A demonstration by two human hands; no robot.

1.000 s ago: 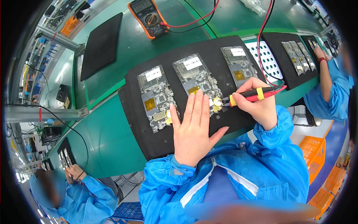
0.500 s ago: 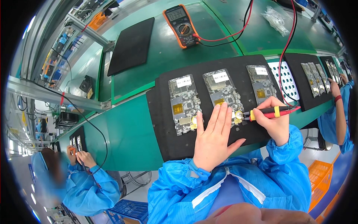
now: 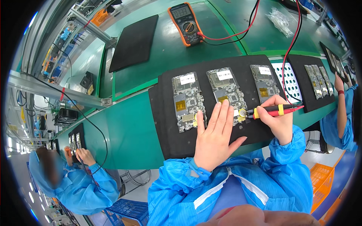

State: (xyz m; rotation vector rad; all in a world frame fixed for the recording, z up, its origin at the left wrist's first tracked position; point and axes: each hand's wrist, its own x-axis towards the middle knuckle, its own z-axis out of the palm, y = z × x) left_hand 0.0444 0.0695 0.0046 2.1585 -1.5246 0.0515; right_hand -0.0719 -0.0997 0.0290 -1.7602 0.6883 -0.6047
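My left hand (image 3: 215, 137) lies flat with its fingers stretched over the lower left part of the middle circuit board (image 3: 223, 80), thumb out to the right. In my right hand (image 3: 278, 122) are two test probes (image 3: 277, 109), one black and one red with yellow bands, gripped together like a pen. Their tips meet that board's lower right end, at or beside a round yellow-ringed part (image 3: 242, 113). Left of it lies another circuit board (image 3: 184, 92), partly behind my left fingertips. A third board (image 3: 265, 81) lies to the right, just beyond my right hand. All three rest on a black mat (image 3: 171, 145).
An orange-cased multimeter (image 3: 185, 25) with red and black leads lies at the back. Nearby are a black pad (image 3: 135, 43), a white perforated tray (image 3: 287, 81) and a clear plastic bag (image 3: 279, 20). Co-workers sit left (image 3: 81, 184) and right (image 3: 337, 120); orange (image 3: 322, 184) and blue crates stand below.
The co-worker on the right has raised a dark tray of boards off the table and tilts it. My hands and the probes keep nearly the same place; the view has shifted slightly.
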